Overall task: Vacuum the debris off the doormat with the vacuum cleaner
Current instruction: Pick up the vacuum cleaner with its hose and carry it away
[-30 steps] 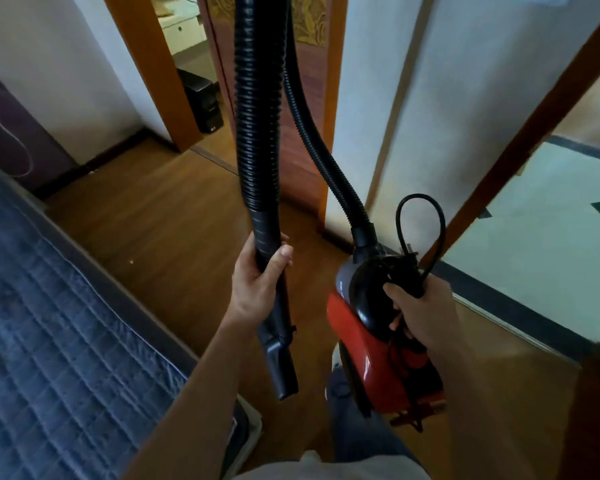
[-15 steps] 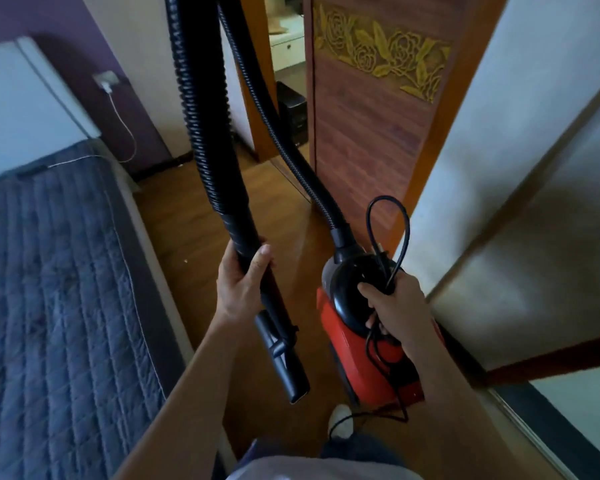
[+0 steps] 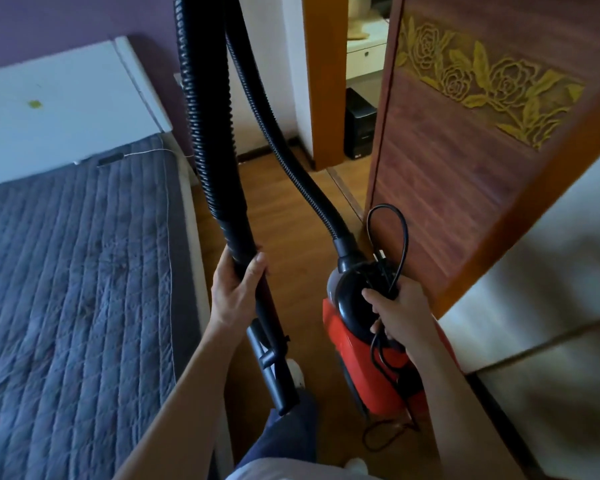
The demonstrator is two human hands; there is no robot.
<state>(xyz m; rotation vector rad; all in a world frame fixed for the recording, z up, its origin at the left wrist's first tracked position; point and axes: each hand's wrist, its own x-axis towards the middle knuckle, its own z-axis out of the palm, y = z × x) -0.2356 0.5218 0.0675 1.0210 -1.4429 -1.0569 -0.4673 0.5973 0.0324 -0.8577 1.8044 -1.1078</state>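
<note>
Since half a second ago the view swings left, so more of the bed (image 3: 73,271) and its white headboard (image 3: 66,98) shows, and the carved door (image 3: 465,168) fills the right side. Grips are the same tho: left hand (image 3: 236,296) wraps fingers and thumb round the black hose (image 3: 208,133) just above the nozzle (image 3: 274,372). Right hand (image 3: 400,306) curls round the top of the red vacuum cleaner (image 3: 357,362), pinching the looped cord (image 3: 406,237) with it. Vacuum hangs over the wood floor (image 3: 291,209), between bed edge and door.

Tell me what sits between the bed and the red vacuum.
Head view: the black hose, gripped by the left hand, hanging above wooden floor.
</note>
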